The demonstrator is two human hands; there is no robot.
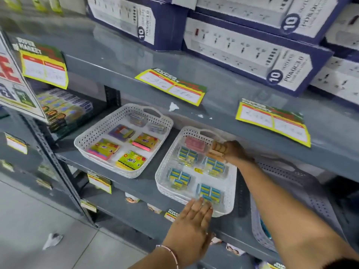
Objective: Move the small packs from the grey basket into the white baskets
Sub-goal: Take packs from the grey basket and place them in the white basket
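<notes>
Two white baskets [124, 140] [196, 171] already hold packs; right hand [231, 152] clasps a pink pack [195, 145] at the nearer basket's far end, left hand [191, 228] flat and unclenched on its rim; grey basket [287, 206] contents mostly hidden.

Readable print on boxes and shelf tags

"10" in a dark round badge on the blue-and-white box [250, 55] on the upper shelf, again on the box behind [132, 22] and the box above [275, 14]; "SUPER MARKET" atop the yellow price tag [171, 86], the left tag [43, 65] and the right tag [273, 122]; handwritten prices too blurred to read.
</notes>
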